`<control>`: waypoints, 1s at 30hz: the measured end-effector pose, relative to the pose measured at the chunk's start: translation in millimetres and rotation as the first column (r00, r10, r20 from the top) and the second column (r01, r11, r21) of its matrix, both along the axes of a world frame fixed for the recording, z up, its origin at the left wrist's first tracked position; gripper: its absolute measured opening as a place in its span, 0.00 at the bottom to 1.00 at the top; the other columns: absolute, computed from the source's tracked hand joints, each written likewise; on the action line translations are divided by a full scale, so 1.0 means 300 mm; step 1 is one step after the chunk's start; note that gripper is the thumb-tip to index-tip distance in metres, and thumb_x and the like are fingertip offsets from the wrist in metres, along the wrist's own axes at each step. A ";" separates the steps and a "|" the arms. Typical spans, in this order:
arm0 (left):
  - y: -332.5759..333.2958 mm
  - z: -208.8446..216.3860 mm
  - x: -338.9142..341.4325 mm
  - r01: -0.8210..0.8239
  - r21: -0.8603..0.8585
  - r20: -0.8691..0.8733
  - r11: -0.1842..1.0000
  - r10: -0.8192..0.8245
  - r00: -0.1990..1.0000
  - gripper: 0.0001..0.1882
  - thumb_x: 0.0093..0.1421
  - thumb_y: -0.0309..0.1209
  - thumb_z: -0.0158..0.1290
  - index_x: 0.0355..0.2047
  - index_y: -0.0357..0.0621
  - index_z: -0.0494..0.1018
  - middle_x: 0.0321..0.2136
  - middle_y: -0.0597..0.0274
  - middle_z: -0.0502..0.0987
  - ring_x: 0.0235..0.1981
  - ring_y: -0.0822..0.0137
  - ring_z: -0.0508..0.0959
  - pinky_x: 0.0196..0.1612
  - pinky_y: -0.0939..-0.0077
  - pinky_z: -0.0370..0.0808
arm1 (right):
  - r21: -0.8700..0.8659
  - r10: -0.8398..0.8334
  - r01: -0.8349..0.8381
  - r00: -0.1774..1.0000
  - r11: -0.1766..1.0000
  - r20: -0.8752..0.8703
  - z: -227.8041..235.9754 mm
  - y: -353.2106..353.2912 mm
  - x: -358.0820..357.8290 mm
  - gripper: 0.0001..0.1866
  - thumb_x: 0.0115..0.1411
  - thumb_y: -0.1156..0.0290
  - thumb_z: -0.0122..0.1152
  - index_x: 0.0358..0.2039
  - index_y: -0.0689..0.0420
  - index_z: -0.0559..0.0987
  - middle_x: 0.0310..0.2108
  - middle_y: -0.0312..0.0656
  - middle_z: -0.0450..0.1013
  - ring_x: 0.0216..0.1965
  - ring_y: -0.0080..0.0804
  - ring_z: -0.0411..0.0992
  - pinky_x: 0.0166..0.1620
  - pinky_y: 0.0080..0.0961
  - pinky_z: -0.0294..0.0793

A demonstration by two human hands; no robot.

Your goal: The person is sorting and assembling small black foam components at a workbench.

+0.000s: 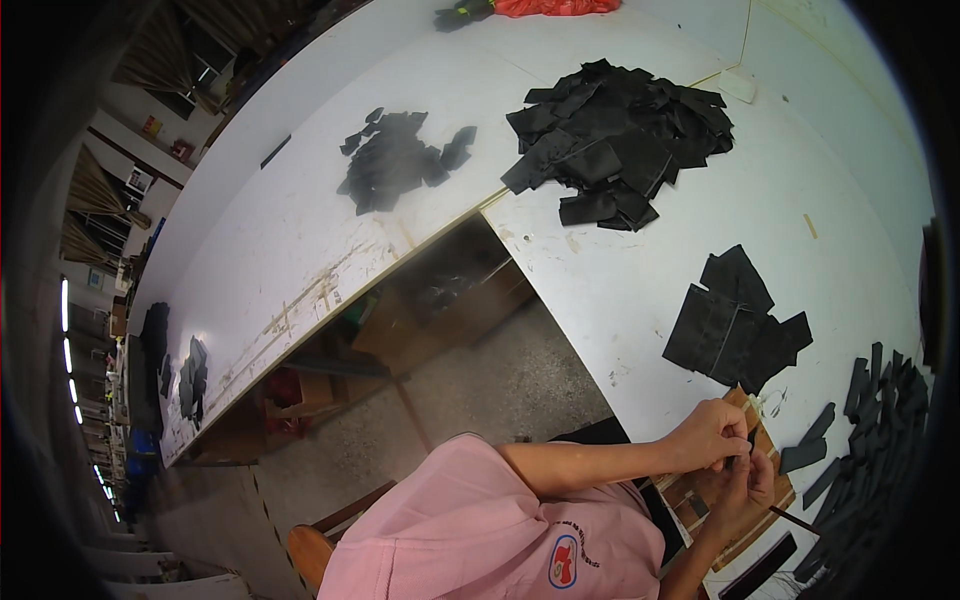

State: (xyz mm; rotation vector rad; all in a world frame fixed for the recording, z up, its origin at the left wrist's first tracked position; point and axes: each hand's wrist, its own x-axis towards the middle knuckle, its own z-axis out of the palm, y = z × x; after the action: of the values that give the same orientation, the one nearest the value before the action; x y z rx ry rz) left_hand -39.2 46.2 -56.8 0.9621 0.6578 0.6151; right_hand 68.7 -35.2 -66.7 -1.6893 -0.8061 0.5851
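Both my hands meet over a wooden board [770,440] at the lower right. My left hand [708,437] is closed, its fingertips pinching a small dark piece [752,438] whose kind I cannot make out. Close beside it, my right hand [748,490] is also closed, with its fingers at the same piece. A thin dark stick [795,519] juts out past the right hand; whether that hand grips it is hidden. Just beyond the board lies a small stack of flat black fabric pieces [725,330].
A large heap of black fabric pieces [630,140] lies on the white table [570,270], a smaller one [390,160] farther left. Narrow dark strips [880,440] spread along the right. A dark flat bar [760,568] lies near the board. A red bag [555,6] sits at the far edge.
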 end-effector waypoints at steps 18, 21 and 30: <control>0.001 -0.038 0.017 0.054 0.009 0.114 0.999 -0.055 0.992 0.09 0.47 0.18 0.45 0.31 0.36 0.65 0.16 0.68 0.66 0.11 0.81 0.62 0.11 0.88 0.55 | 0.118 0.210 -0.183 0.641 0.976 -0.738 0.010 -0.042 0.091 0.05 0.50 0.78 0.55 0.30 0.61 0.73 0.27 0.37 0.68 0.23 0.17 0.62 0.20 0.10 0.59; -0.031 -0.042 0.056 -0.281 0.537 0.012 0.796 0.326 0.945 0.08 0.47 0.17 0.43 0.29 0.35 0.65 0.16 0.66 0.66 0.12 0.78 0.66 0.10 0.84 0.60 | 0.266 0.301 -0.148 0.323 0.952 -0.897 0.024 -0.029 0.033 0.08 0.54 0.73 0.54 0.33 0.60 0.70 0.25 0.34 0.67 0.21 0.15 0.60 0.18 0.09 0.58; -0.033 0.011 -0.016 0.219 -0.333 0.339 0.917 -0.100 0.935 0.16 0.47 0.13 0.43 0.38 0.36 0.63 0.27 0.61 0.74 0.16 0.76 0.72 0.16 0.88 0.67 | 0.234 0.257 -0.113 0.542 0.966 -0.800 0.057 -0.071 0.004 0.10 0.56 0.66 0.53 0.34 0.58 0.70 0.31 0.37 0.70 0.30 0.22 0.68 0.28 0.16 0.67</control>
State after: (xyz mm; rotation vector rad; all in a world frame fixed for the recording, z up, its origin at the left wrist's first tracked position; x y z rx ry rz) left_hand -43.9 36.2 -53.4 0.5432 0.3809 0.4634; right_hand 69.8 -56.5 -49.7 -0.9701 -0.3015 1.3120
